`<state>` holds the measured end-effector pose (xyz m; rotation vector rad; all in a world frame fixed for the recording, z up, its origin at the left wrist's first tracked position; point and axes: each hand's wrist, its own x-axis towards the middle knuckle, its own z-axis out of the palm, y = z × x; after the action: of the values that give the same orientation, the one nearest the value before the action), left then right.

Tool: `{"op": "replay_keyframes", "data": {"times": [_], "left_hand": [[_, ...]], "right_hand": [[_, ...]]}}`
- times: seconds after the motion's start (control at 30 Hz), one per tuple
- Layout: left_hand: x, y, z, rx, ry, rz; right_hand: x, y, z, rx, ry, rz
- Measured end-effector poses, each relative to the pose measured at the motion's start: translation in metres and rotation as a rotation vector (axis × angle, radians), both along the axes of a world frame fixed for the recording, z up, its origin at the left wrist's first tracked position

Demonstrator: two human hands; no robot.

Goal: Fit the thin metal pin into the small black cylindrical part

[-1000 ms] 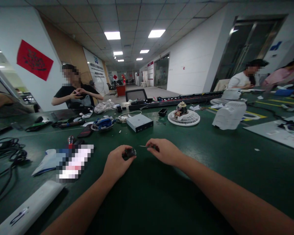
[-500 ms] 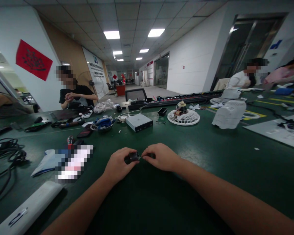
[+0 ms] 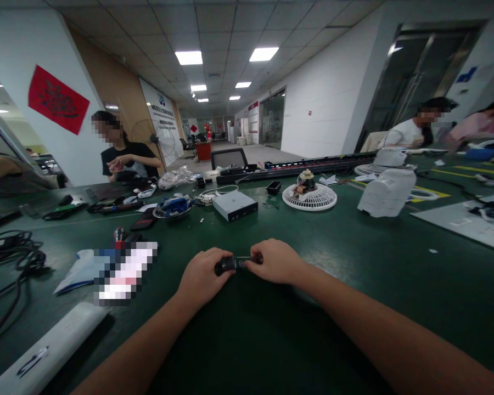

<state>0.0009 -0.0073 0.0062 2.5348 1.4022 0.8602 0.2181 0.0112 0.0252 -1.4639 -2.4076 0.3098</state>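
Observation:
My left hand [image 3: 201, 275] is closed around a small black cylindrical part [image 3: 225, 265] just above the green table [image 3: 354, 263]. My right hand [image 3: 274, 261] is pinched on a thin dark tool [image 3: 253, 258], a slim shaft whose tip meets the end of the black part. Both hands touch at the middle of the table's near side. What the black part is cannot be made out.
Behind my hands lie a grey drive box [image 3: 235, 205], a white fan grille with a motor [image 3: 309, 196], a white fan housing [image 3: 387, 192] and a bowl of parts [image 3: 172, 208]. Black cables [image 3: 8, 258] lie at left. A person in black [image 3: 125, 156] sits at far left, others at far right.
My right hand moved left and down until the tool's tip reached the black part in my left hand. Both hands came together and dropped slightly. The person at left shifted their hands.

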Motion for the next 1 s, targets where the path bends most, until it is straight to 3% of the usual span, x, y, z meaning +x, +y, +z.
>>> {"op": "replay_keyframes", "data": {"times": [0.1,0.23,0.47,1.0], "left_hand": [[-0.001,0.001,-0.001,-0.006,0.016,0.031],[-0.003,0.002,-0.001,-0.02,0.013,0.052],[-0.003,0.002,-0.001,-0.024,0.008,0.05],[0.0,-0.005,0.004,0.009,0.063,-0.174]], "right_hand": [[0.002,0.003,-0.001,-0.08,-0.078,-0.03],[0.003,0.006,-0.005,-0.034,0.021,-0.119],[-0.005,0.004,-0.011,-0.068,0.133,0.074],[-0.01,-0.002,-0.007,-0.11,0.349,0.072]]}}
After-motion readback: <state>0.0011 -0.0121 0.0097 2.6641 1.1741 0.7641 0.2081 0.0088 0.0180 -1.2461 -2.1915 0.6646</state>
